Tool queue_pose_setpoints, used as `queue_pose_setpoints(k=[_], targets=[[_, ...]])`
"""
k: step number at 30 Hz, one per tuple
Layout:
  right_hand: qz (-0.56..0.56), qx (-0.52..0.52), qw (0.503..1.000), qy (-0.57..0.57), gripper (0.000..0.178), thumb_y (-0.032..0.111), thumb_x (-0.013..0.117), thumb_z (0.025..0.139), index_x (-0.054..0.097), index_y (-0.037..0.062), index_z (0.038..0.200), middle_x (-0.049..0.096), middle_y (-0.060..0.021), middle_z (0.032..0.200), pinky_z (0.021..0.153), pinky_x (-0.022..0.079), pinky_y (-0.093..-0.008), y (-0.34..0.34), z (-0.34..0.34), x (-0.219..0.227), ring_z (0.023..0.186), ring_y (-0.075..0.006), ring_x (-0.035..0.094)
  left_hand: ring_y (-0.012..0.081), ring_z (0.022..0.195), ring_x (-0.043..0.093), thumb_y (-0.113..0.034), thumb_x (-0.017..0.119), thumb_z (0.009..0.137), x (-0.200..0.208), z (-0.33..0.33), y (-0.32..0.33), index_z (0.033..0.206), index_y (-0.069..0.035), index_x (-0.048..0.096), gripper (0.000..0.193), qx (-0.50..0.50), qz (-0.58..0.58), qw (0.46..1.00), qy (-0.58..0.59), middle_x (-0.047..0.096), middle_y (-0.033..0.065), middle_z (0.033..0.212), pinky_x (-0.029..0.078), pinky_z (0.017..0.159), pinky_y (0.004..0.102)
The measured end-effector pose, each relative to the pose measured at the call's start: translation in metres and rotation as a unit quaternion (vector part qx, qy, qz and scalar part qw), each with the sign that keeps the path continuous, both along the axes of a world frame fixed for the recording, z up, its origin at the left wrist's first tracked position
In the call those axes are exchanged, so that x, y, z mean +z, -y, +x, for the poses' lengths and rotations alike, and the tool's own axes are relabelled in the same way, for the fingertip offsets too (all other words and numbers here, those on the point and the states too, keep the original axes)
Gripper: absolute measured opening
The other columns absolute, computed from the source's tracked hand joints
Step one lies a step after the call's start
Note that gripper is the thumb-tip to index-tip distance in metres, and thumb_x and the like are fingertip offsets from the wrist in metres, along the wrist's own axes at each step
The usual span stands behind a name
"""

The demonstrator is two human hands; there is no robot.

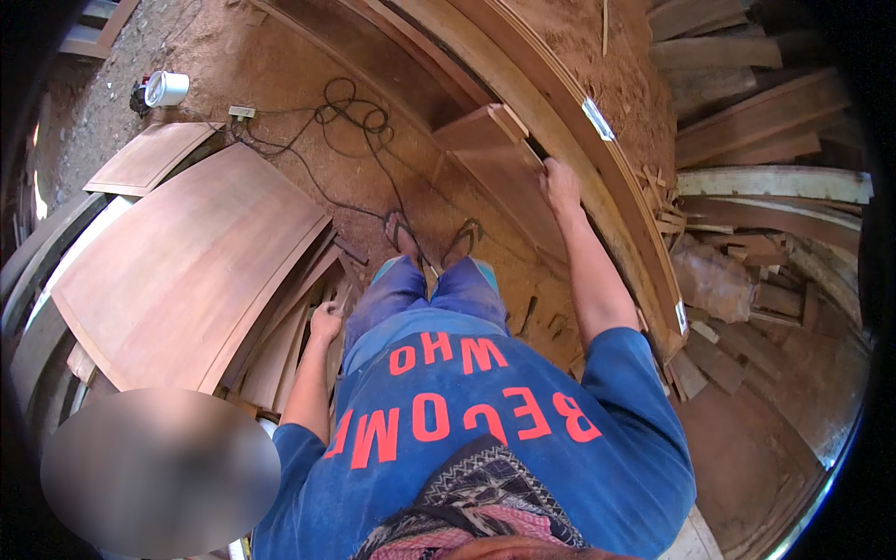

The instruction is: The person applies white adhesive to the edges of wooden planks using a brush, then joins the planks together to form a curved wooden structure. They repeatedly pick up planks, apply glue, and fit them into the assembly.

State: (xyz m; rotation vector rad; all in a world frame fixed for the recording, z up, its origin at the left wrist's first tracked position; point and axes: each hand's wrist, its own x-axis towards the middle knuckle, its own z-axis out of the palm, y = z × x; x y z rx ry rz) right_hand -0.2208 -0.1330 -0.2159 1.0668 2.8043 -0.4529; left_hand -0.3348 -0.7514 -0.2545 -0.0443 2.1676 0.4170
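Note:
My right hand [562,187] is closed at the top edge of a brown wooden panel [499,173], which stands on edge against a long stack of planks [560,84]. My left hand [326,322] hangs beside my left leg with its fingers curled, close to several thin wooden strips [291,359]. Whatever those fingers may hold is too small to make out. To the left of that hand, a wide wooden panel [191,266] lies flat on a pile, its grooved edge facing me.
A tangled black cable [353,117] runs over the dusty floor past my feet to a power socket block [242,112]. A white round container [168,89] stands at the far left. Wood offcuts [747,252] are heaped at the right. A blurred patch covers the lower left.

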Motion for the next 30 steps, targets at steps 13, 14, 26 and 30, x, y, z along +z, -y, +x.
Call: queue_pose_setpoints(k=[13, 14, 26, 30], targets=[[0.017, -0.023, 0.998, -0.051, 0.041, 0.014, 0.076, 0.082, 0.063, 0.0045, 0.12, 0.066, -0.0228, 0.11, 0.09, 0.051, -0.0509, -0.001, -0.003, 0.006, 0.104, -0.0433, 0.063, 0.0264, 0.105, 0.071, -0.018, 0.069, 0.089, 0.03, -0.048, -0.11, 0.12, -0.002, 0.07, 0.035, -0.028, 0.131, 0.99, -0.039, 0.075, 0.0175, 0.11, 0.054, 0.093, 0.0375], [0.043, -0.024, 0.996, -0.076, 0.049, 0.013, 0.077, 0.081, 0.06, 0.0038, 0.126, 0.064, -0.0224, 0.116, 0.091, 0.051, -0.0506, 0.017, -0.003, 0.019, 0.107, -0.0423, 0.062, 0.0265, 0.105, 0.071, -0.017, 0.07, 0.089, 0.033, -0.051, -0.097, 0.12, -0.002, 0.07, 0.034, 0.002, 0.145, 0.988, -0.059, 0.075, 0.0176, 0.11, 0.054, 0.093, 0.0373], [-0.014, -0.008, 0.985, -0.173, 0.018, 0.025, 0.074, 0.086, 0.074, 0.0065, 0.089, 0.072, -0.0184, 0.094, 0.08, 0.053, -0.0502, -0.005, -0.125, 0.048, 0.092, -0.0393, 0.068, 0.023, 0.101, 0.07, -0.022, 0.069, 0.09, 0.043, -0.072, 0.127, 0.119, -0.002, 0.071, 0.035, 0.218, -0.013, 0.958, -0.187, 0.075, 0.0151, 0.107, 0.052, 0.093, 0.0354], [0.033, 0.005, 0.998, -0.062, 0.038, 0.043, 0.068, 0.091, 0.074, 0.0056, 0.094, 0.072, -0.0212, 0.095, 0.082, 0.053, -0.0499, -0.013, -0.126, 0.052, 0.095, -0.0418, 0.068, 0.0233, 0.099, 0.069, -0.014, 0.064, 0.095, 0.111, -0.071, 0.137, 0.119, 0.002, 0.068, 0.029, 0.282, -0.031, 0.901, -0.328, 0.074, 0.0143, 0.107, 0.053, 0.092, 0.0358]])
